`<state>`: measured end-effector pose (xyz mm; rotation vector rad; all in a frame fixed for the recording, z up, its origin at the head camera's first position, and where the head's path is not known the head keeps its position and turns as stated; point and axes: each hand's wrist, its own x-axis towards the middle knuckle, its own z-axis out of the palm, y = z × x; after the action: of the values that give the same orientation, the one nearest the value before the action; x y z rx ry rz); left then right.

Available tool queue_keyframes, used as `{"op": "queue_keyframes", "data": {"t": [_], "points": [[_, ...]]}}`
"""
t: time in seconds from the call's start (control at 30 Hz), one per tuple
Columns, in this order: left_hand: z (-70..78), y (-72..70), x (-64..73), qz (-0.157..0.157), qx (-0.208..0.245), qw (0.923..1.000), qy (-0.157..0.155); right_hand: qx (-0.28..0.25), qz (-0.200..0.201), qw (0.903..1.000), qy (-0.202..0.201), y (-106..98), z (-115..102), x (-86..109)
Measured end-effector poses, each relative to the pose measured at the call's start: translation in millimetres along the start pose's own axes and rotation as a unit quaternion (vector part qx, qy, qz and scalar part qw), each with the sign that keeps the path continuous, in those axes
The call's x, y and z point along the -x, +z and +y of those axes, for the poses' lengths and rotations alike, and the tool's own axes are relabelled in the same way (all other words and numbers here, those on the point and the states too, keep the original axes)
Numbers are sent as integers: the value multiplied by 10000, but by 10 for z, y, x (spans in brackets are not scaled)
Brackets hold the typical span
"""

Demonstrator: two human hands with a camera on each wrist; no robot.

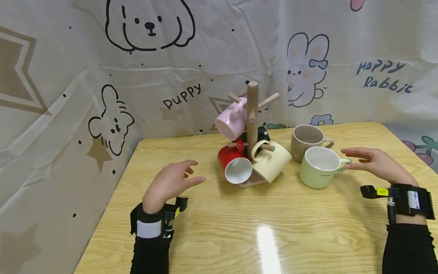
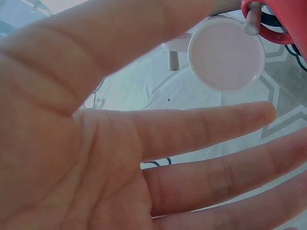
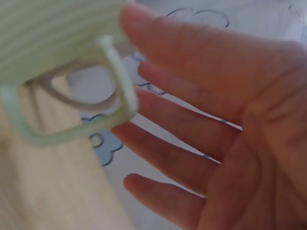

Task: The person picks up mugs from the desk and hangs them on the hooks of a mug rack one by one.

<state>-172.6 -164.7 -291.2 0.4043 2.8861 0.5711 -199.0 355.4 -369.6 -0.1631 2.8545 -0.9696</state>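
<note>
My right hand (image 1: 383, 163) is at the handle of a light green mug (image 1: 316, 173), its fingers spread and uncurled. In the right wrist view the thumb lies close to the top of the squarish green handle (image 3: 127, 96), and the other fingers stretch out beyond it. My left hand (image 1: 172, 179) is held over the table to the left, fingers apart and nothing in it. Nearest to it is a red mug (image 1: 226, 158) hanging by its handle on a wooden mug tree (image 1: 252, 125). A pink mug (image 1: 230, 121) and a cream mug (image 1: 273, 161) hang there too.
A taupe mug (image 1: 301, 146) stands just behind the green one. Something black (image 1: 262, 134) is partly hidden behind the mug tree. The wooden table (image 1: 212, 232) ends at a printed cloth (image 1: 212, 45) along the back and left.
</note>
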Motion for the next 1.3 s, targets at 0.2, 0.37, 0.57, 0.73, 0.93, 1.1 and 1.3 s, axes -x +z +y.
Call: {"op": "queue_keyframes", "data": {"t": [0.2, 0.37, 0.57, 0.73, 0.93, 1.1, 1.3], "points": [[11, 29, -25, -64, -36, 10000, 63, 15, -299, 9995, 25, 81, 185, -57], [9, 30, -34, -51, -12, 10000, 82, -243, -218, 9995, -42, 84, 255, -80], [2, 32, -44, -84, -30, 9999, 62, -430, -437, 9980, -162, 53, 262, -9], [8, 38, -50, -111, -2, 9999, 47, -290, -418, 9980, -362, 22, 226, 36], [11, 41, -38, -137, -11, 9999, 35, -55, -251, 9973, -686, -67, 125, 119], [17, 41, -31, -149, -4, 9999, 47, -287, 79, 9921, -1218, -127, 89, 186], [26, 45, -35, -141, -18, 9999, 51, -880, 411, 9753, -1984, -177, -15, 268]]}}
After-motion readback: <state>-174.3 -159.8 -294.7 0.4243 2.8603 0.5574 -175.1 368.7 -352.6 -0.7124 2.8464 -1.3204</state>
